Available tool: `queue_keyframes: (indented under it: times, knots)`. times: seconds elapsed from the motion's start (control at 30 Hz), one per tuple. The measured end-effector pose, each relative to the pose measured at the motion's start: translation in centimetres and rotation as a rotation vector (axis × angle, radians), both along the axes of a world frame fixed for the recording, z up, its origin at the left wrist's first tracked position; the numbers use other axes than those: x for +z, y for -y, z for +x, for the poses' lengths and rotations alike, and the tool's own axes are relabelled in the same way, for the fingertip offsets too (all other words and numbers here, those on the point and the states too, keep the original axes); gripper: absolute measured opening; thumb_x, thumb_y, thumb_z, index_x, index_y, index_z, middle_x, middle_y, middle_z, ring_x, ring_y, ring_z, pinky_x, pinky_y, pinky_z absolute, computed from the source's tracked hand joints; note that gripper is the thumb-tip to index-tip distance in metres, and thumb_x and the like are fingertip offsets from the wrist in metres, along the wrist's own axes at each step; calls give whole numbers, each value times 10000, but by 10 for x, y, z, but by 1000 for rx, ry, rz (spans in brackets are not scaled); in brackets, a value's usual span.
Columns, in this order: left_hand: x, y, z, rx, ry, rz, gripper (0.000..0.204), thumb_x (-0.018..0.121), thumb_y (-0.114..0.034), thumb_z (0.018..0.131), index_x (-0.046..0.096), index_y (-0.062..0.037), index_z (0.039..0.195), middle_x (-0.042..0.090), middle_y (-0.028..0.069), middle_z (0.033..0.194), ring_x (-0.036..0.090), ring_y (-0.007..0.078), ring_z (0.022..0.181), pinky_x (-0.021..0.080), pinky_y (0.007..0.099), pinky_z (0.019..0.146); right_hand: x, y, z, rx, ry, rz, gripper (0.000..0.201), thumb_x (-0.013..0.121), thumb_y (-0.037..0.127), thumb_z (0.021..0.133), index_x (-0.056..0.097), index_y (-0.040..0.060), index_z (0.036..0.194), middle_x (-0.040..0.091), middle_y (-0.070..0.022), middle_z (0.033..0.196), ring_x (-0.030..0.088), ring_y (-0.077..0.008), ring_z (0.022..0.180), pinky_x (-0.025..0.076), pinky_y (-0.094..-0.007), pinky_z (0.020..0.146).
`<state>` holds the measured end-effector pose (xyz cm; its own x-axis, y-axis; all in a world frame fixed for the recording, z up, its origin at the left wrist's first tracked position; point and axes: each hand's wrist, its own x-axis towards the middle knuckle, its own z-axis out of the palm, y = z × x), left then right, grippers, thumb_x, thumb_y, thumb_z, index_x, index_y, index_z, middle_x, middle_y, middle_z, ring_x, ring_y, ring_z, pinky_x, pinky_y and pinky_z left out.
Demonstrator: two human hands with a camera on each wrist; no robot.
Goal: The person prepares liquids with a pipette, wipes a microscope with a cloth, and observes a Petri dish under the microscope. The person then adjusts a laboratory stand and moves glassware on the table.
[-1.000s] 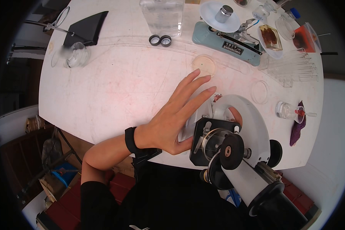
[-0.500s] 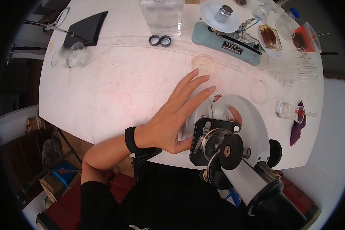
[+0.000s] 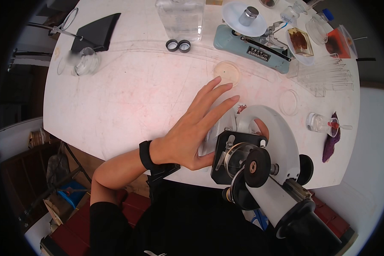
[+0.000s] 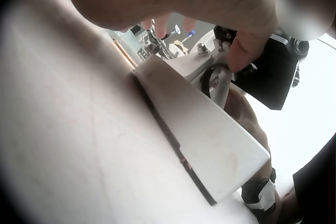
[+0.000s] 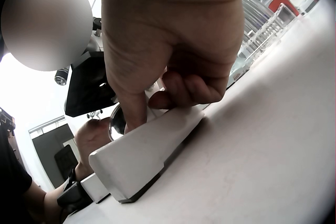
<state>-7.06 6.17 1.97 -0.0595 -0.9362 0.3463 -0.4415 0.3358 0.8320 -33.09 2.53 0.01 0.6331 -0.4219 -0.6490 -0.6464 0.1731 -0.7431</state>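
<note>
A white microscope point(image 3: 281, 136) with a black stage point(image 3: 219, 173) stands near the table's front edge, its eyepiece tube tilted toward the person. My left hand point(image 3: 187, 132) spreads its long fingers over the left side of the base, its thumb right at the stage's left edge. The left wrist view has that thumb point(image 4: 244, 53) close to the stage's underside. Mostly hidden behind the microscope arm in the head view, my right hand point(image 5: 173, 61) reaches under the stage. Its thumb and curled fingers hold the round mirror point(image 5: 115, 124) above the white base point(image 5: 136, 155).
Past the left fingertips lies a petri dish point(image 3: 226, 72), and a clear lid point(image 3: 289, 102) lies to the right. Behind stand a teal balance point(image 3: 251, 49), a clear bottle point(image 3: 181, 21) and a rack of test tubes point(image 3: 324, 77). At the right are a small beaker point(image 3: 322, 123) and purple peel point(image 3: 332, 143).
</note>
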Motion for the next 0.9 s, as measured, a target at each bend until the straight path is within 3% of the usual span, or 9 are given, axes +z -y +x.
queue_keyframes:
  times: [0.47, 0.57, 0.63, 0.8, 0.87, 0.9]
  knots:
    - [2, 0, 0, -8, 18, 5, 892, 677, -233, 662, 318, 8, 1442, 254, 286, 1488, 172, 505, 1395, 165, 569, 1127, 4, -10, -8, -18, -20, 40, 794, 752, 124, 729, 357, 20, 1410, 685, -184, 912, 680, -379, 813, 549, -382, 723]
    - [5, 0, 0, -2, -2, -4, 947, 745, -174, 590, 345, -32, 1436, 252, 266, 1481, 166, 505, 1391, 219, 556, 1122, 12, -9, -9, -23, -10, 26, 796, 751, 124, 729, 356, 21, 1412, 685, -184, 913, 680, -380, 814, 549, -382, 724]
    - [5, 1, 1, -37, 13, 20, 909, 678, -237, 663, 297, -1, 1454, 250, 285, 1492, 157, 496, 1404, 151, 561, 1134, 17, 1, -3, -21, 21, -17, 797, 751, 124, 730, 355, 22, 1413, 685, -184, 913, 680, -381, 815, 549, -383, 725]
    - [10, -2, 5, -61, 2, -24, 890, 624, -235, 649, 306, -7, 1449, 269, 261, 1495, 171, 466, 1414, 154, 548, 1144, 46, 45, 22, -24, 154, -217, 799, 751, 124, 730, 353, 25, 1416, 685, -184, 914, 679, -382, 817, 548, -383, 726]
    - [13, -2, 6, -50, -2, -110, 854, 584, -256, 648, 345, 8, 1425, 317, 253, 1476, 231, 447, 1403, 184, 529, 1144, 70, 57, 32, -23, 213, -306, 801, 751, 124, 730, 352, 26, 1418, 684, -184, 915, 679, -383, 818, 548, -384, 727]
    - [12, -4, 7, -50, -56, -117, 838, 575, -266, 650, 365, 16, 1411, 340, 255, 1463, 260, 441, 1393, 198, 523, 1142, 92, 56, 33, -15, 217, -223, 690, 770, 138, 742, 443, 50, 1344, 644, -153, 1055, 635, -318, 964, 491, -391, 880]
